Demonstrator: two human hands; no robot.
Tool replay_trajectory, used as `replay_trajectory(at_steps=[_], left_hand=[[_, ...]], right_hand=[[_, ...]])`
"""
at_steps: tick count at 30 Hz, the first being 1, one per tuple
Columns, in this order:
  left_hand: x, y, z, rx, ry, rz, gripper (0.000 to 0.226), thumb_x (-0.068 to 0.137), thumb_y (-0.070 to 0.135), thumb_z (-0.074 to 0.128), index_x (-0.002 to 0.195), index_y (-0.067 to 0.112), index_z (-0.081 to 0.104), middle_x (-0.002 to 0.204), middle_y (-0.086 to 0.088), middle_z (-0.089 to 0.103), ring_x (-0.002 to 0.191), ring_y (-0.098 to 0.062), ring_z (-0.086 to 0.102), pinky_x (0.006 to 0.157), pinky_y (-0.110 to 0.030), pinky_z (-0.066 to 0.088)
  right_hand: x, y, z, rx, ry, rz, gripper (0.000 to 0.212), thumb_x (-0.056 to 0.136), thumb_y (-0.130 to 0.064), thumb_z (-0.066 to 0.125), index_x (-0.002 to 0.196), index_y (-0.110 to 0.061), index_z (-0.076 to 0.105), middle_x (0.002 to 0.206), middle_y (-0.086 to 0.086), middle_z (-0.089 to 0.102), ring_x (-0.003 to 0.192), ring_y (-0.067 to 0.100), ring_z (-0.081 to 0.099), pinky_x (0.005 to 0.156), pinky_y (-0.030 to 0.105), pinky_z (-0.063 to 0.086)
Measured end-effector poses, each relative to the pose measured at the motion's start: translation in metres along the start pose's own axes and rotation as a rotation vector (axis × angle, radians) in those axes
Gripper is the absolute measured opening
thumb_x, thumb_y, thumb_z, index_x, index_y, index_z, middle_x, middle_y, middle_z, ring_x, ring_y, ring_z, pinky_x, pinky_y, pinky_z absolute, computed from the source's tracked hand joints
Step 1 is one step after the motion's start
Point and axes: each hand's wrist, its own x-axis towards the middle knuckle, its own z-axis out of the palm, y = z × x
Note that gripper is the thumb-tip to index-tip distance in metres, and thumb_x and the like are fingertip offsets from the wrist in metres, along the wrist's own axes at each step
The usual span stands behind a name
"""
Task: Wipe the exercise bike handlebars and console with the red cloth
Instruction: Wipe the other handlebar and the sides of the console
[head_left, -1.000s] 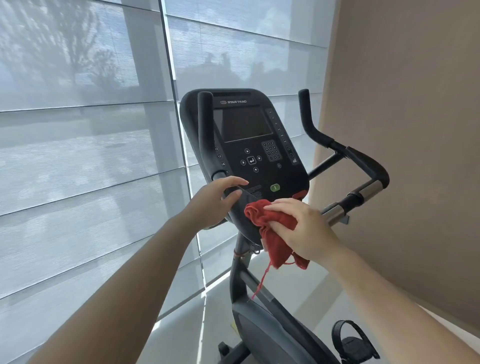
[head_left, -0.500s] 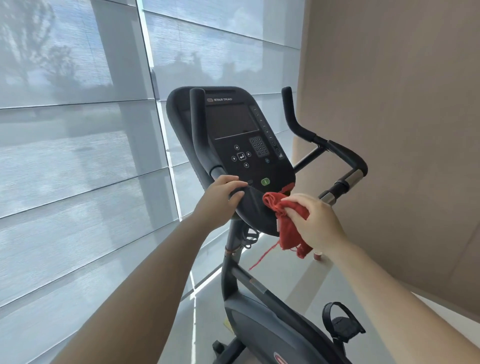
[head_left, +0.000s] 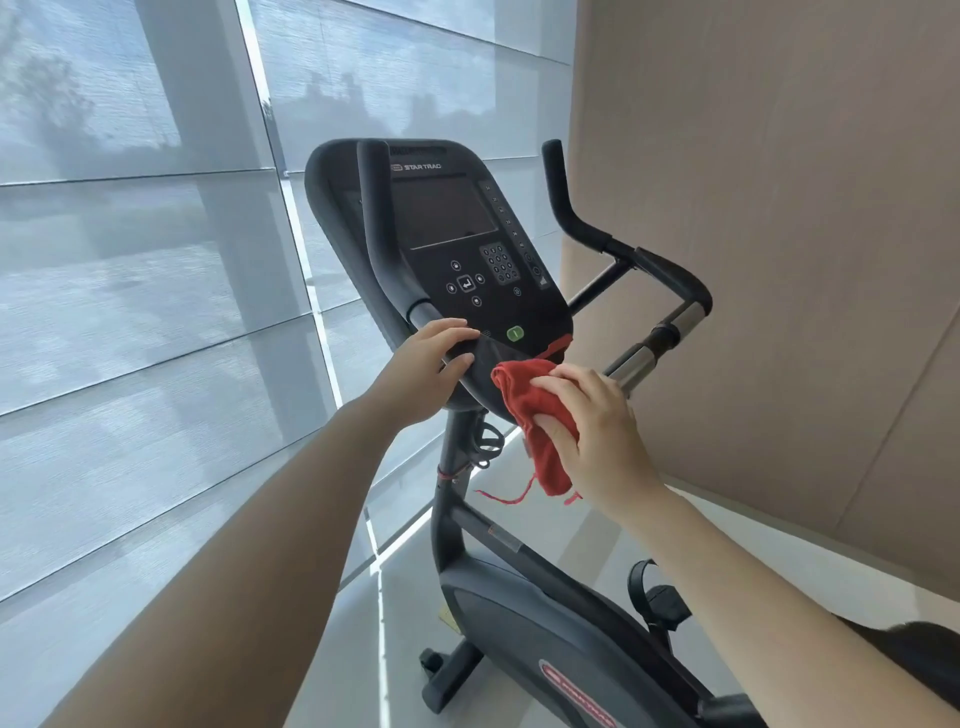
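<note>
The black console (head_left: 457, 244) of the exercise bike faces me, its dark screen above a keypad and a green button. My right hand (head_left: 592, 431) grips the bunched red cloth (head_left: 524, 395) and presses it against the console's lower right edge; loose red threads dangle below. My left hand (head_left: 431, 364) rests on the console's lower left rim, by the base of the left handlebar (head_left: 379, 234). The right handlebar (head_left: 623, 249) curves up and away on the right, with a chrome grip section (head_left: 649, 348) just beyond my right hand.
Tall windows with grey blinds (head_left: 130, 312) fill the left side. A tan wall (head_left: 805, 234) stands close on the right. The bike's frame (head_left: 545, 623) and a strapped pedal (head_left: 660, 597) are below, on a pale floor.
My view has shifted, so the bike sits differently in frame. The red cloth moved from the middle of the console's bottom edge toward its lower right. My left hand kept its hold.
</note>
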Motion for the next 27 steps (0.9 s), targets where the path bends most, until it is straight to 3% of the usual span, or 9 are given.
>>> replay_trajectory(at_steps=[4, 7, 13, 17, 21, 24, 27], left_hand=[[0.000, 0.000, 0.000, 0.012, -0.004, -0.001, 0.035, 0.096, 0.020, 0.046, 0.131, 0.020, 0.051, 0.144, 0.002, 0.041, 0.130, -0.015, 0.039, 0.096, -0.014, 0.023], [0.001, -0.001, 0.002, 0.014, 0.012, 0.001, 0.035, 0.096, 0.019, 0.047, 0.130, 0.019, 0.052, 0.142, 0.001, 0.042, 0.130, -0.015, 0.039, 0.096, -0.014, 0.023], [0.001, -0.003, 0.003, -0.030, 0.005, -0.001, 0.034, 0.097, 0.017, 0.045, 0.130, 0.018, 0.052, 0.142, 0.000, 0.043, 0.130, -0.016, 0.038, 0.100, -0.016, 0.024], [-0.001, -0.003, 0.003, -0.044, 0.004, 0.012, 0.034, 0.097, 0.015, 0.044, 0.129, 0.019, 0.053, 0.142, 0.001, 0.042, 0.130, -0.015, 0.038, 0.099, -0.016, 0.023], [0.002, 0.003, 0.001, -0.036, 0.008, -0.026, 0.032, 0.097, 0.022, 0.045, 0.128, 0.019, 0.055, 0.141, 0.001, 0.044, 0.128, -0.014, 0.041, 0.096, -0.015, 0.025], [0.006, 0.010, -0.002, 0.017, -0.004, -0.058, 0.032, 0.096, 0.030, 0.046, 0.124, 0.020, 0.058, 0.139, 0.002, 0.046, 0.128, -0.013, 0.042, 0.100, -0.020, 0.026], [0.003, 0.015, 0.005, 0.036, 0.068, -0.087, 0.030, 0.095, 0.030, 0.048, 0.120, 0.022, 0.060, 0.137, 0.002, 0.048, 0.126, -0.015, 0.044, 0.102, -0.025, 0.031]], right_hand=[[0.004, 0.015, -0.011, 0.135, 0.078, 0.004, 0.022, 0.091, -0.021, 0.054, 0.111, -0.016, 0.061, 0.116, 0.002, 0.058, 0.108, 0.014, 0.047, 0.098, 0.030, 0.039], [0.017, 0.011, -0.018, 0.204, 0.175, 0.061, 0.021, 0.091, -0.022, 0.054, 0.110, -0.017, 0.062, 0.115, 0.001, 0.058, 0.108, 0.013, 0.048, 0.097, 0.028, 0.041], [0.003, -0.006, 0.010, 0.009, 0.049, -0.077, 0.033, 0.089, -0.035, 0.052, 0.120, -0.024, 0.057, 0.123, 0.001, 0.056, 0.114, 0.022, 0.049, 0.096, 0.038, 0.040], [-0.003, 0.012, 0.005, 0.061, 0.072, -0.079, 0.032, 0.089, -0.031, 0.053, 0.119, -0.022, 0.059, 0.122, 0.002, 0.057, 0.115, 0.019, 0.049, 0.099, 0.034, 0.038], [0.006, 0.030, -0.006, 0.213, 0.073, -0.029, 0.026, 0.091, -0.027, 0.055, 0.115, -0.020, 0.061, 0.119, -0.002, 0.057, 0.109, 0.005, 0.044, 0.100, 0.024, 0.037], [0.028, 0.041, -0.019, 0.199, 0.118, -0.012, 0.023, 0.091, -0.024, 0.054, 0.112, -0.018, 0.062, 0.116, 0.000, 0.059, 0.107, 0.009, 0.048, 0.100, 0.024, 0.036], [0.042, 0.051, -0.022, 0.156, -0.034, -0.058, 0.023, 0.093, -0.028, 0.052, 0.113, -0.022, 0.061, 0.114, -0.007, 0.059, 0.105, 0.010, 0.050, 0.096, 0.021, 0.036]])
